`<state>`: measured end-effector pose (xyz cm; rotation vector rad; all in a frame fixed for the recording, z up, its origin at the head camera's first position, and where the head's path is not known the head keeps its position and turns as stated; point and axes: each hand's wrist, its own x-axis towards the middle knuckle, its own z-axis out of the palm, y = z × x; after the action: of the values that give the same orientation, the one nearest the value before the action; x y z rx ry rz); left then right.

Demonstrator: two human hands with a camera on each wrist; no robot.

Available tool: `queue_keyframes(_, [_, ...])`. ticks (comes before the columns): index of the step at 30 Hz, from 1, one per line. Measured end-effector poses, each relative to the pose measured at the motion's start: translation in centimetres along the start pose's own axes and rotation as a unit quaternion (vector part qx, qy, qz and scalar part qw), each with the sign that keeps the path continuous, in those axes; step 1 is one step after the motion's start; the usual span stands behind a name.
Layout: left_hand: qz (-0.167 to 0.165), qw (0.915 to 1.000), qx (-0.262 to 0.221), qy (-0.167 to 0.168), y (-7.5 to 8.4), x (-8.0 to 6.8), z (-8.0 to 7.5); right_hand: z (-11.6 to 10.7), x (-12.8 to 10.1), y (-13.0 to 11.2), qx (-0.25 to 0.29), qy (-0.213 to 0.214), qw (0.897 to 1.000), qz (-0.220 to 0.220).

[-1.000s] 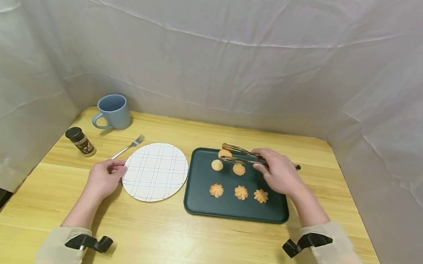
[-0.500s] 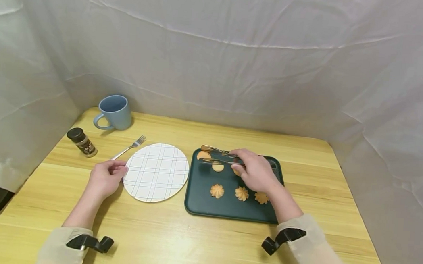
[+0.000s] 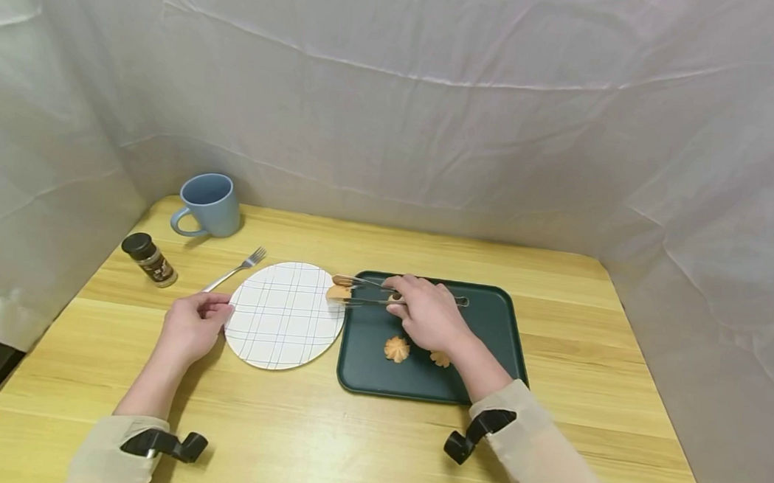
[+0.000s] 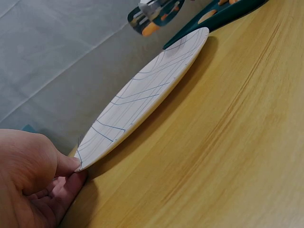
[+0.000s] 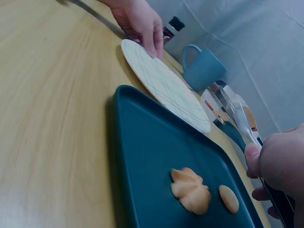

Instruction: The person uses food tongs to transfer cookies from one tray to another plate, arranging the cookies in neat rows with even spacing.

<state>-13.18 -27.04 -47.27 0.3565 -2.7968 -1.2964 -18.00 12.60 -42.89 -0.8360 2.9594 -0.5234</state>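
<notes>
Tongs carry a cookie to the plate's edge.

The right hand (image 3: 427, 319) squeezes metal tongs (image 3: 384, 293) on a round cookie (image 3: 339, 292), now past the green tray (image 3: 501, 330) (over it a second ago); the left hand (image 3: 190, 327) pinches the checked plate (image 3: 275, 323) rim, steadying it on the worktop (image 3: 322, 437).

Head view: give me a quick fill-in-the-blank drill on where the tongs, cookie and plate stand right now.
1. The right hand grips metal ____, which clamp a cookie.
2. The cookie hangs at the plate's edge nearest the dark green ____.
3. The left hand touches the rim of the ____.
4. Behind the plate, beside the fork, stands a blue ____.

Missing words: tongs; tray; plate; mug
</notes>
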Motion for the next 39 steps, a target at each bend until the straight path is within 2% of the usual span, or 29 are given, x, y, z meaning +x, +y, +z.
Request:
queue_keyframes(9, [0.003,1.0,-0.006,0.0,-0.1,0.0,0.0,1.2,1.4,-1.1,-0.015,-0.021,1.0,0.001])
queue_keyframes(21, [0.013,0.9999,-0.007,0.002,-0.2,-0.2,-0.1,1.5,2.0,-1.8,-0.03,-0.042,0.999,0.011])
queue_keyframes(30, [0.008,0.9999,-0.01,0.0,-0.3,-0.2,0.0,0.4,1.4,-1.5,-0.005,-0.043,0.999,0.009])
queue_keyframes(39, [0.001,1.0,-0.008,-0.003,0.0,0.0,-0.1,-2.0,-0.4,0.8,-0.001,-0.009,1.0,0.018])
